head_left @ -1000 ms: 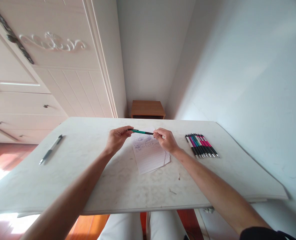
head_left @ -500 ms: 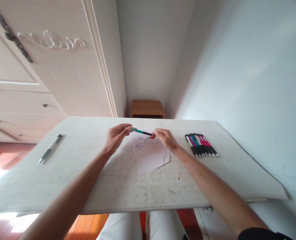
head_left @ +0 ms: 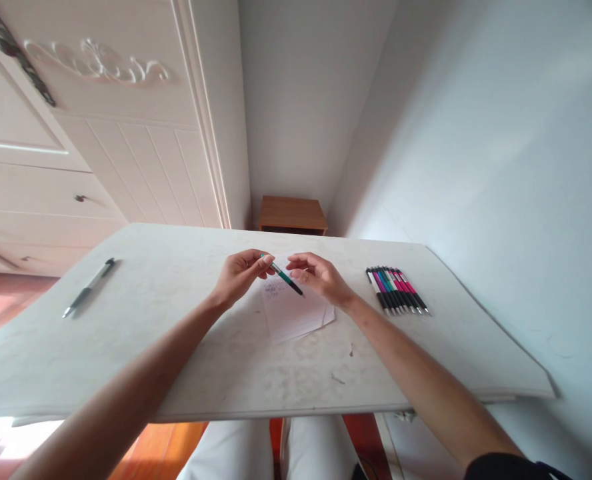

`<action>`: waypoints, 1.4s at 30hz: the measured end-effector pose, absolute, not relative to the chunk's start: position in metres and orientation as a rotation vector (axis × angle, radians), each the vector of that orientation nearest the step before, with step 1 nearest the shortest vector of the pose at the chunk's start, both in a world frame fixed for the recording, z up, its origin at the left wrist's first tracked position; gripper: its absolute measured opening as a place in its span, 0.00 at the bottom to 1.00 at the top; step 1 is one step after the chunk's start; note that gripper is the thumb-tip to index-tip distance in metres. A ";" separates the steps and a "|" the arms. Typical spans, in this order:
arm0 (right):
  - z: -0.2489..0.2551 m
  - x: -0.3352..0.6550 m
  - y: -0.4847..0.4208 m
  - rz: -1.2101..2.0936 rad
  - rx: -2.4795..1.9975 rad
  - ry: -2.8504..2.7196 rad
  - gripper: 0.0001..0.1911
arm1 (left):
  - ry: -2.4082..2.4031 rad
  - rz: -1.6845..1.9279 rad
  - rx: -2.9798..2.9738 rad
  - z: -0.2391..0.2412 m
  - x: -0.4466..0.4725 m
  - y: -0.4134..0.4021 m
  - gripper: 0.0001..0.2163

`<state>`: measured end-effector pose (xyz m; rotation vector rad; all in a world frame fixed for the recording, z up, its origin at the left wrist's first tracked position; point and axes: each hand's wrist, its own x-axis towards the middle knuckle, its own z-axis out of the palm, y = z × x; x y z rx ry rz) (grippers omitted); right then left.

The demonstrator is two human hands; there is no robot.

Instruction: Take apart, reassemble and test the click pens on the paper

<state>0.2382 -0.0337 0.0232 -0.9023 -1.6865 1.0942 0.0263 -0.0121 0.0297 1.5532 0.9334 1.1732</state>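
Note:
My left hand (head_left: pixel 241 273) pinches the upper end of a green pen (head_left: pixel 287 278), which slants down to the right with its dark tip over a sheet of lined paper (head_left: pixel 296 310) with scribbles at its top. My right hand (head_left: pixel 317 275) hovers just right of the pen, fingers loosely curled and apart, not touching it. Both hands are above the middle of a white table (head_left: pixel 176 347).
A row of several pens (head_left: pixel 397 291) in pink, teal and black lies at the right of the table. A single grey pen (head_left: pixel 87 289) lies at the far left. A white cupboard stands behind on the left, a small wooden stand (head_left: pixel 291 215) beyond the table.
My right hand has let go of the green pen's tip. The pen, held level between both hands before, now tilts down from my left hand alone.

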 end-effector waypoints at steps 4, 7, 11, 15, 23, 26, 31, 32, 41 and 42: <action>0.027 0.230 -0.044 1.164 -0.836 -1.784 0.21 | 0.893 1.104 1.602 0.032 0.033 -0.021 0.21; 0.032 0.227 -0.051 1.200 -0.837 -1.819 0.22 | 0.855 1.118 1.570 0.031 0.035 -0.023 0.20; 0.033 0.224 -0.054 1.283 -0.825 -1.783 0.29 | 0.805 1.160 1.466 0.029 0.036 -0.023 0.20; 0.031 0.222 -0.053 1.474 -0.782 -1.698 0.42 | 0.748 1.118 1.352 0.027 0.036 -0.022 0.22; 0.034 0.227 -0.046 1.395 -0.761 -1.429 0.37 | 1.010 1.209 1.386 0.018 0.029 -0.006 0.23; 0.032 0.230 -0.043 1.333 -0.750 -1.367 0.45 | 1.088 1.229 1.431 0.013 0.025 0.002 0.24; 0.031 0.232 -0.040 1.318 -0.766 -1.270 0.46 | 1.149 1.252 1.524 0.007 0.019 0.010 0.24; 0.031 0.232 -0.039 1.330 -0.770 -1.228 0.45 | 1.159 1.250 1.547 0.006 0.018 0.011 0.24; 0.031 0.235 -0.033 1.888 -0.656 -0.802 0.08 | 1.200 1.177 1.702 0.005 0.018 0.012 0.22; 0.032 0.235 -0.034 1.952 -0.625 -0.777 0.04 | 1.202 1.173 1.708 0.005 0.018 0.012 0.22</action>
